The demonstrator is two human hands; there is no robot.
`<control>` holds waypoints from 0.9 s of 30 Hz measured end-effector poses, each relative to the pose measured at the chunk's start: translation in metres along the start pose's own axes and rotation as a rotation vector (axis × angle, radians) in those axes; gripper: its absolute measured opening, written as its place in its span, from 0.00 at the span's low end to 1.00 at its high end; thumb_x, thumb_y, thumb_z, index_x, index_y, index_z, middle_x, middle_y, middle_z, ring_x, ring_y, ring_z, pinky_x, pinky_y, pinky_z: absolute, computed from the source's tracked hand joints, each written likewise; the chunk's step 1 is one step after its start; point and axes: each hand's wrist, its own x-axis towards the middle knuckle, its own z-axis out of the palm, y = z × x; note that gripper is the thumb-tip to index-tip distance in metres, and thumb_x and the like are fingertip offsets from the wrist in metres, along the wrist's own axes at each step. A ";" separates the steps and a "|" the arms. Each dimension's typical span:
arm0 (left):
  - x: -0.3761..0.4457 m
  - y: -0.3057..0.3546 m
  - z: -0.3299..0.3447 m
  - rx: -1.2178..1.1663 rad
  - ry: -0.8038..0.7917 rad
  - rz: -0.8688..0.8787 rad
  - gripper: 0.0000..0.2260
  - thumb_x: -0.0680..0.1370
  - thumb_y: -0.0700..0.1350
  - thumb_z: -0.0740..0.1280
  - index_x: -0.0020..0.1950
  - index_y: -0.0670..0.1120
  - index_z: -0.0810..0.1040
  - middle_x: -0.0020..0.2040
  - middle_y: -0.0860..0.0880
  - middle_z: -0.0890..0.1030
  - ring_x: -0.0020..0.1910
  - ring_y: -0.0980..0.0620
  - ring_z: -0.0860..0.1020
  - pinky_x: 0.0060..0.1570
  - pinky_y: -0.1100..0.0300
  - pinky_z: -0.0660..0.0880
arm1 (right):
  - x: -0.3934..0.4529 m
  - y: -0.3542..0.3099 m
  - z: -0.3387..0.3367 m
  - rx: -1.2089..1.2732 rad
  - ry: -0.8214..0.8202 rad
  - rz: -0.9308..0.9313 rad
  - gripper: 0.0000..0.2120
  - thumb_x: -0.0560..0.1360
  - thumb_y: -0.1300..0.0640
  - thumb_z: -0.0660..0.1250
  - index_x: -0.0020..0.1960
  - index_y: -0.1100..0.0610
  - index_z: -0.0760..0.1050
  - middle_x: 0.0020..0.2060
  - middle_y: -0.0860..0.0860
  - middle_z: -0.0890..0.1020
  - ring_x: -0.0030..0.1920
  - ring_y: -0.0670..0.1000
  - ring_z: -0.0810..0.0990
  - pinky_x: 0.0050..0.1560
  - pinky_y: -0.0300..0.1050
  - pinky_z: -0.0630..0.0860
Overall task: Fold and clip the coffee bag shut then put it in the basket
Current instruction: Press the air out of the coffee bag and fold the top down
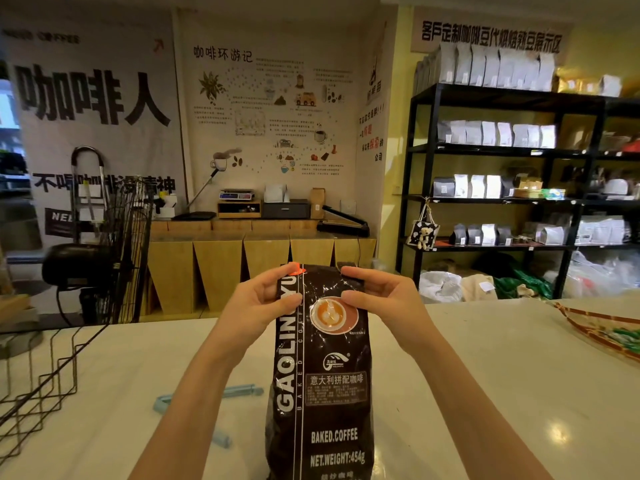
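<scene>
A dark brown coffee bag with white lettering and a cup picture stands upright on the white counter, in the middle of the view. My left hand grips its top left corner, my right hand grips the top right corner, thumbs on the front face. The bag's top edge looks bent over between my fingers. A light blue clip lies open on the counter left of the bag, partly hidden behind my left forearm. A black wire basket stands at the counter's left edge.
A woven tray with red trim sits at the counter's right edge. Beyond the counter are a black fan, a wooden cabinet with scales and a sealer, and black shelves of coffee bags.
</scene>
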 end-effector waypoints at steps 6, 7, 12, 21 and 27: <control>-0.001 0.001 -0.001 0.016 -0.021 -0.010 0.16 0.72 0.39 0.67 0.59 0.47 0.75 0.39 0.48 0.86 0.43 0.49 0.84 0.42 0.61 0.80 | 0.000 -0.004 -0.002 -0.045 -0.034 -0.019 0.15 0.68 0.65 0.71 0.51 0.50 0.79 0.39 0.45 0.86 0.44 0.46 0.85 0.38 0.36 0.79; -0.001 0.001 -0.001 0.019 -0.020 -0.010 0.15 0.72 0.39 0.67 0.59 0.47 0.75 0.39 0.47 0.86 0.43 0.49 0.84 0.42 0.60 0.80 | 0.000 -0.004 -0.003 -0.065 -0.041 -0.021 0.15 0.68 0.64 0.71 0.51 0.50 0.79 0.39 0.46 0.86 0.45 0.47 0.85 0.39 0.37 0.80; 0.000 0.003 -0.001 0.048 -0.014 -0.022 0.14 0.72 0.40 0.67 0.57 0.45 0.76 0.39 0.46 0.86 0.41 0.50 0.84 0.40 0.62 0.80 | 0.000 -0.007 -0.007 -0.141 -0.085 -0.018 0.12 0.70 0.62 0.69 0.51 0.51 0.78 0.38 0.46 0.86 0.44 0.50 0.85 0.39 0.38 0.81; 0.002 0.006 0.005 0.113 0.040 -0.041 0.07 0.72 0.45 0.68 0.48 0.47 0.79 0.37 0.51 0.85 0.36 0.57 0.83 0.33 0.70 0.76 | 0.002 -0.008 -0.008 -0.169 -0.063 0.010 0.05 0.70 0.61 0.69 0.44 0.54 0.80 0.32 0.46 0.86 0.38 0.47 0.85 0.37 0.36 0.80; 0.004 0.000 0.005 0.240 0.142 -0.040 0.05 0.70 0.50 0.69 0.45 0.58 0.79 0.56 0.49 0.73 0.58 0.50 0.71 0.58 0.52 0.72 | 0.003 -0.006 -0.006 -0.200 0.004 0.030 0.04 0.69 0.58 0.70 0.42 0.50 0.81 0.41 0.47 0.82 0.43 0.46 0.82 0.38 0.35 0.78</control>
